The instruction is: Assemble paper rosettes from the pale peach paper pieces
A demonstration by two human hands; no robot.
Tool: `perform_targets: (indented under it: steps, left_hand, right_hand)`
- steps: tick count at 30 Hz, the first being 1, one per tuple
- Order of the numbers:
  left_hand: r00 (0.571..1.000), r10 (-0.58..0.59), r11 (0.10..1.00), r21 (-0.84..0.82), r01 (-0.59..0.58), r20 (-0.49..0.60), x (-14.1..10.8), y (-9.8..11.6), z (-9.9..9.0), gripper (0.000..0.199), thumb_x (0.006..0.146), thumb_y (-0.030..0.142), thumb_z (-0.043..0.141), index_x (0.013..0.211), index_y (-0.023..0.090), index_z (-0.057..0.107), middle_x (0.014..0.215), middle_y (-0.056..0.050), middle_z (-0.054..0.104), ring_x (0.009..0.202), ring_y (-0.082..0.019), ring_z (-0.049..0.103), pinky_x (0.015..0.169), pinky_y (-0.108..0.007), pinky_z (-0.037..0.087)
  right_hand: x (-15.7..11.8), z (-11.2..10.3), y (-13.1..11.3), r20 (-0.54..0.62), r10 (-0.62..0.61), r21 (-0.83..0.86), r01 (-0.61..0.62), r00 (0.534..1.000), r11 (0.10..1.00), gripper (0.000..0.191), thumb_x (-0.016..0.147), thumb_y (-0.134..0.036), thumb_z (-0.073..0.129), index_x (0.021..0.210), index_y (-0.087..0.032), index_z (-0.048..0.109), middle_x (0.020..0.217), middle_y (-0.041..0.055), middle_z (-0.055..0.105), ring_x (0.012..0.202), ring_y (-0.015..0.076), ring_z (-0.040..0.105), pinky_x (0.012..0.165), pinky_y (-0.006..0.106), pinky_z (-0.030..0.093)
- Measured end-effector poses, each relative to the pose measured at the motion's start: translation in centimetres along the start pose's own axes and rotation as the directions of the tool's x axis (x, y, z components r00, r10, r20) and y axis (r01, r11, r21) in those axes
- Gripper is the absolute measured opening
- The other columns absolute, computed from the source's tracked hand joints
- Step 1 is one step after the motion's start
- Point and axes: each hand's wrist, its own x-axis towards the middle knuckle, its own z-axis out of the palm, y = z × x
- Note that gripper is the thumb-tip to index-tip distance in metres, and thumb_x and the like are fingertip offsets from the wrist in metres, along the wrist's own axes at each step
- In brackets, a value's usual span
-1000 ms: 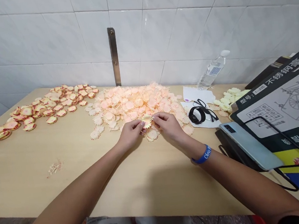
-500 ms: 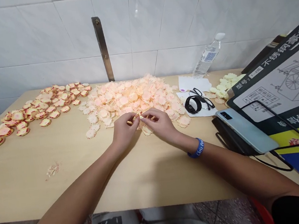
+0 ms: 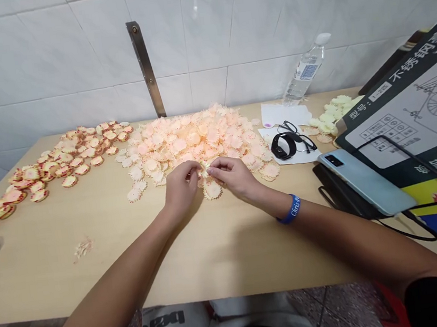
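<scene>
Between my two hands is a small pale petal disc (image 3: 205, 168), like a layer of an artificial flower, partly hidden by the fingertips. My left hand (image 3: 182, 186) pinches its left side between thumb and bent fingers. On the other side, my right hand (image 3: 237, 178) has thumb and forefinger closed at the disc's right edge. A large heap of pink, jagged-edged petal discs (image 3: 183, 138) lies just beyond both hands. One loose petal disc (image 3: 212, 189) rests on the table (image 3: 198, 261) right below the fingertips.
Red-edged stacks of discs (image 3: 70, 180) spread along the left. Tiny scraps (image 3: 83, 249) lie at left front. On the right are a bottle (image 3: 305, 76), a black wristband (image 3: 283, 146), glasses (image 3: 305, 142), a phone (image 3: 368, 181), pale yellow pieces (image 3: 332, 115) and a printed box (image 3: 416, 123).
My fingertips have drawn slightly apart, and more of the disc's pale face shows between them. The view has shifted a little; the things on the table lie as before.
</scene>
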Motion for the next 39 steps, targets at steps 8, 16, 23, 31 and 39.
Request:
perform_targets:
  steps: [8,16,23,31,39]
  left_hand:
    - [0.990,0.123,0.992,0.014,-0.124,0.062,-0.2,0.6,0.1,0.025,0.085,0.014,0.049,0.093,0.017,0.072,0.105,-0.009,0.072,0.096,-0.018,0.066,0.081,-0.029,0.054]
    - [0.985,-0.027,0.971,-0.231,0.067,0.173,0.0,0.8,0.3,0.024,0.083,0.038,0.063,0.089,0.018,0.075,0.102,-0.011,0.071,0.097,-0.021,0.066,0.076,-0.028,0.056]
    - [0.979,-0.065,0.938,-0.324,0.126,0.192,0.4,1.2,0.1,0.019,0.077,0.037,0.071,0.080,0.020,0.077,0.095,-0.009,0.074,0.095,-0.022,0.066,0.086,-0.032,0.052]
    - [0.950,-0.163,0.877,-0.402,0.263,0.266,0.6,1.0,-0.1,0.023,0.074,0.038,0.073,0.081,0.017,0.077,0.098,-0.010,0.074,0.095,-0.023,0.066,0.084,-0.033,0.051]
    - [0.897,-0.325,0.842,-0.340,0.419,0.299,0.7,0.9,-0.2,0.020,0.070,0.031,0.070,0.079,0.014,0.075,0.083,-0.007,0.074,0.081,-0.019,0.066,0.075,-0.030,0.051]
  right_hand:
    - [-0.1,-0.1,0.3,-0.027,-0.008,0.012,0.008,1.000,1.000,0.029,0.071,-0.044,0.073,0.067,-0.019,0.060,0.056,-0.0038,0.049,0.053,0.0096,0.042,0.049,0.024,0.032]
    - [0.3,-0.8,0.9,-0.036,0.003,0.040,-0.002,0.999,0.999,0.022,0.072,-0.036,0.071,0.065,-0.017,0.065,0.055,-0.0035,0.052,0.052,0.0090,0.044,0.051,0.024,0.034]
    - [0.4,-1.0,0.8,-0.023,0.030,0.093,-0.028,0.999,0.995,0.023,0.070,-0.036,0.074,0.061,-0.017,0.065,0.051,-0.0033,0.053,0.049,0.0081,0.044,0.047,0.023,0.032]
    - [0.3,-1.2,1.1,-0.011,0.027,0.078,-0.026,1.000,0.997,0.028,0.071,-0.041,0.074,0.061,-0.017,0.064,0.053,-0.0024,0.054,0.050,0.0088,0.045,0.048,0.024,0.034]
    - [0.3,-0.9,1.4,0.020,-0.049,-0.033,0.050,0.999,0.998,0.024,0.073,-0.041,0.070,0.070,-0.018,0.065,0.062,-0.0017,0.055,0.057,0.0107,0.046,0.051,0.025,0.035]
